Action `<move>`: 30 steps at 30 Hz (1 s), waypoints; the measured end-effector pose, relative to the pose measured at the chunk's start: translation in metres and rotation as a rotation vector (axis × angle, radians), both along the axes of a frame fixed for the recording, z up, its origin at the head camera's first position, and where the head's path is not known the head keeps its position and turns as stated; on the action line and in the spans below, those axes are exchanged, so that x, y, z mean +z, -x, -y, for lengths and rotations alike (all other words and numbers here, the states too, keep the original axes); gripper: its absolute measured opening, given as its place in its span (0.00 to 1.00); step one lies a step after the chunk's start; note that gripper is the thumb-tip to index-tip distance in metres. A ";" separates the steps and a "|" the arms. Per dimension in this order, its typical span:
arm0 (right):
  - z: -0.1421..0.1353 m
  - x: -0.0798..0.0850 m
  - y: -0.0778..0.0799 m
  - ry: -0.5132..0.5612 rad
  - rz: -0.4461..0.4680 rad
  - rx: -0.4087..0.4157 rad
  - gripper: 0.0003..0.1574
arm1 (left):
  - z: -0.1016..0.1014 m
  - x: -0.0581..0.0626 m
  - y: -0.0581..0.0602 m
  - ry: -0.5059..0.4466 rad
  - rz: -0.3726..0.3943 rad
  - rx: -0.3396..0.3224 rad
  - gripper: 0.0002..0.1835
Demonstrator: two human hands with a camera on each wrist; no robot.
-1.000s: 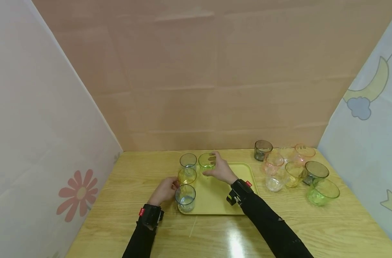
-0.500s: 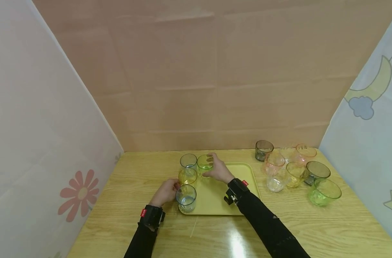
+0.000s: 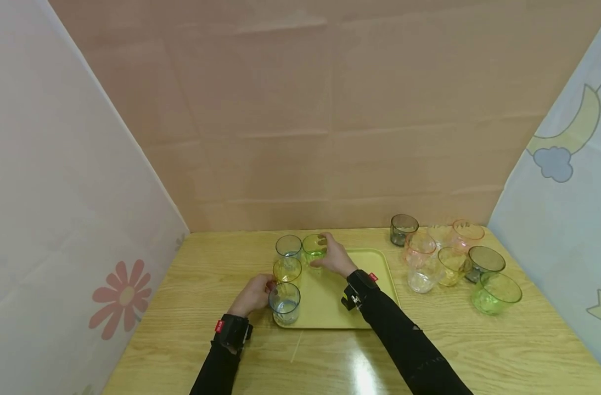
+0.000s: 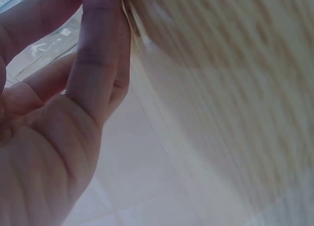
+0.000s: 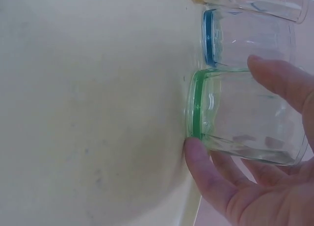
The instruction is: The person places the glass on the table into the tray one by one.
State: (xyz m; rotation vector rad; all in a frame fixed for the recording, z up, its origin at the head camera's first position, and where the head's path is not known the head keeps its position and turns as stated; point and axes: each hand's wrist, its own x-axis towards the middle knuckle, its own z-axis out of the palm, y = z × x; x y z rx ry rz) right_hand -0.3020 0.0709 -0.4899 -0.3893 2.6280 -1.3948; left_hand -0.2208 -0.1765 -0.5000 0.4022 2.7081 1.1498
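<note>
While the right hand (image 3: 333, 257) is holding the green glass (image 5: 245, 108), thumb on one side and fingers on the other, the grip is spreading no wider than the glass itself. That glass is standing upright inside the grip at the far edge of the yellow tray (image 3: 337, 296), just beside the bluish glass (image 3: 288, 251) at the far left corner; whether its base is bearing on the tray I can't tell. To my eye the person is settling it into the far row, and the next move is calling for a level release that spares its neighbour. Along the left edge, the left hand (image 3: 253, 296) is resting beside the yellow glass (image 3: 287, 270), ahead of the clear-blue glass (image 3: 284, 304) at the near left corner; its fingertips are hiding, so whether it's gripping I can't say. Beyond the right edge, more glasses (image 3: 450, 263) are standing on the table (image 3: 216, 252).
</note>
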 end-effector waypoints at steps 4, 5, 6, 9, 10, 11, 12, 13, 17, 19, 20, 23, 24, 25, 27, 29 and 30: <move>-0.001 0.001 -0.001 0.004 0.004 0.001 0.56 | 0.000 0.000 0.000 -0.014 0.016 0.005 0.18; -0.001 0.001 0.000 0.006 0.002 0.000 0.57 | -0.001 0.000 0.000 -0.017 0.021 0.008 0.18; -0.002 0.000 0.000 0.008 -0.003 -0.001 0.57 | -0.001 0.000 0.000 -0.020 0.020 0.008 0.17; -0.003 -0.002 0.000 0.017 -0.004 -0.004 0.58 | -0.001 0.000 0.000 -0.021 0.025 0.009 0.17; -0.003 -0.003 0.000 0.020 -0.002 -0.006 0.58 | -0.001 0.000 0.000 -0.020 0.021 0.008 0.17; -0.003 -0.004 0.000 0.022 -0.002 -0.008 0.58 | -0.001 0.000 0.000 -0.019 0.017 0.006 0.16; -0.003 -0.005 0.000 0.025 -0.001 -0.011 0.58 | -0.001 -0.001 0.000 -0.018 0.013 0.005 0.16; -0.002 -0.005 0.000 0.028 0.005 -0.017 0.58 | -0.001 -0.001 -0.001 -0.019 0.015 0.008 0.16; -0.001 -0.007 -0.001 0.020 0.004 -0.038 0.58 | 0.001 -0.003 -0.001 -0.032 0.033 0.022 0.16; 0.000 -0.007 -0.002 0.012 0.004 -0.048 0.60 | 0.001 -0.004 -0.001 -0.046 0.039 0.026 0.17; 0.000 -0.006 -0.002 0.008 -0.002 -0.052 0.61 | 0.001 -0.005 -0.001 -0.050 0.038 0.025 0.18; 0.000 -0.005 -0.003 -0.011 -0.021 -0.053 0.64 | 0.001 -0.005 0.000 -0.054 0.028 0.021 0.19; -0.001 -0.005 -0.003 -0.012 -0.022 -0.053 0.65 | 0.001 -0.005 0.000 -0.050 0.026 0.023 0.19; -0.002 -0.005 -0.004 -0.011 -0.020 -0.053 0.66 | 0.000 -0.005 0.000 -0.049 0.028 0.026 0.19; -0.004 -0.005 -0.006 0.001 -0.007 -0.049 0.67 | 0.000 -0.004 0.000 -0.045 0.033 0.031 0.18; -0.008 -0.006 -0.009 0.039 0.018 -0.045 0.66 | 0.000 -0.004 -0.001 -0.039 0.037 0.033 0.17; -0.010 -0.006 -0.012 0.067 0.036 -0.046 0.65 | 0.000 -0.004 -0.001 -0.037 0.034 0.031 0.17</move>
